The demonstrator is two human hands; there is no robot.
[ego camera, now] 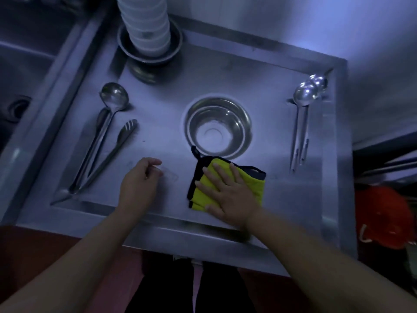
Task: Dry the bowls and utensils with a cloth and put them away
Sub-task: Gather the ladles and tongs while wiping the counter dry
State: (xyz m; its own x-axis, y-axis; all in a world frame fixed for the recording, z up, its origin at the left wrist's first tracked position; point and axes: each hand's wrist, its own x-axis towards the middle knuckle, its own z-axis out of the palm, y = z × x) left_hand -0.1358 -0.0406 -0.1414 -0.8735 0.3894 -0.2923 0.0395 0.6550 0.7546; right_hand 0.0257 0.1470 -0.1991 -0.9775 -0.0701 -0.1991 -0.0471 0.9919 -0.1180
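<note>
Steel tray-top counter (225, 71) spreads under me, with a steel bowl (218, 127) upright at its middle and a stack of white bowls (146, 26) at the far edge. My right hand (228, 190) lies flat, fingers spread, pressing the folded yellow cloth (252, 186) just before the bowl. My left hand (138, 184) hovers beside it, fingers loosely curled, holding nothing, near the ladle (106, 123) and tongs (112, 152). Two more ladles (303, 114) lie to the right.
</note>
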